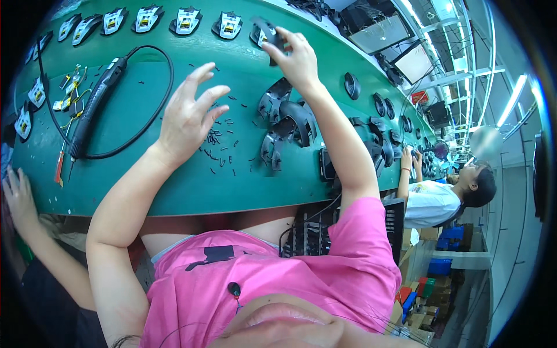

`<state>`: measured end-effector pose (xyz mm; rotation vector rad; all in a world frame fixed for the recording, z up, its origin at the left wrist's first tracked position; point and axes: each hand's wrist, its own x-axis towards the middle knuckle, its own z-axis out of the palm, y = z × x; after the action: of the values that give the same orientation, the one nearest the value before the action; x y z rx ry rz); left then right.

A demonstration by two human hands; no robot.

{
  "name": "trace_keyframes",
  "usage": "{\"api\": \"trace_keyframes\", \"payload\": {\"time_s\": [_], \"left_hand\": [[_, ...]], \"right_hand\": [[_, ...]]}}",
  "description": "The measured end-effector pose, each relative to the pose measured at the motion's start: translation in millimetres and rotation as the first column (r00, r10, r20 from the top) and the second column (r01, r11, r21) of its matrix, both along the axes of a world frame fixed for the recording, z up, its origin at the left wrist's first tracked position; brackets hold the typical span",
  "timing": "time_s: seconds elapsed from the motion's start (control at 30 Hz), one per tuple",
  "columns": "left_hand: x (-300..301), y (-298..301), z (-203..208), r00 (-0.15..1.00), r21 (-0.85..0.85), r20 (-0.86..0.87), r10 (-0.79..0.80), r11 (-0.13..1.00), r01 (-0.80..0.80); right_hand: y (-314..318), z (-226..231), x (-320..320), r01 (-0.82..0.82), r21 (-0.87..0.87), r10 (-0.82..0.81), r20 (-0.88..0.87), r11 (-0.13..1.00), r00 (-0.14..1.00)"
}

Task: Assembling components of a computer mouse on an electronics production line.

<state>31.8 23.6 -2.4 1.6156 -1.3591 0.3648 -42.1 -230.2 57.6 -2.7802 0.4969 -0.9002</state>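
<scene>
My right hand is at the far middle of the green bench, its thumb and fingers on a black curved plastic shell. That shell partly covers the last of a row of dark housings with white and yellow innards, such as this housing. My left hand hovers nearer me with its fingers apart and nothing in them. Beside it, many tiny black pieces lie scattered on the green bench. A pile of black curved shells rests below my right forearm.
At left lie a corded electric screwdriver, small boards with yellow wires and an orange-handled tool. More black shells line the bench rightward. A co-worker sits at right; another person's hand shows at left.
</scene>
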Motion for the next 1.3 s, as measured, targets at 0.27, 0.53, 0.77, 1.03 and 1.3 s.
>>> {"api": "trace_keyframes", "payload": {"time_s": [0.27,0.53,0.77,1.03,1.3], "left_hand": [[-8.5,-3.7,-1.8,0.998,-0.013,-0.002,-0.059,0.998,0.059],[-4.6,5.3,-11.5,1.000,0.005,-0.019,-0.016,1.000,0.017],[-3.4,1.1,-6.5,0.983,-0.026,-0.171,-0.070,0.997,0.067],[-10.9,-2.1,3.9,0.164,-0.302,-0.925,-0.344,0.924,0.233],[-42.4,3.3,15.2,-0.073,-0.317,-0.943,-0.325,0.808,0.497]], "right_hand": [[-78.3,-24.0,89.0,0.437,-0.111,-0.441,-0.017,0.893,0.897],[-73.5,-78.6,120.0,0.584,-0.157,-0.604,-0.249,0.797,0.757],[-115.9,-71.2,87.5,0.428,0.083,-0.399,-0.237,0.900,0.886],[71.0,11.7,-1.6,-0.270,0.660,0.372,-0.016,0.701,0.928],[101.1,38.6,-111.0,-0.222,0.866,0.586,-0.098,0.449,0.804]]}}
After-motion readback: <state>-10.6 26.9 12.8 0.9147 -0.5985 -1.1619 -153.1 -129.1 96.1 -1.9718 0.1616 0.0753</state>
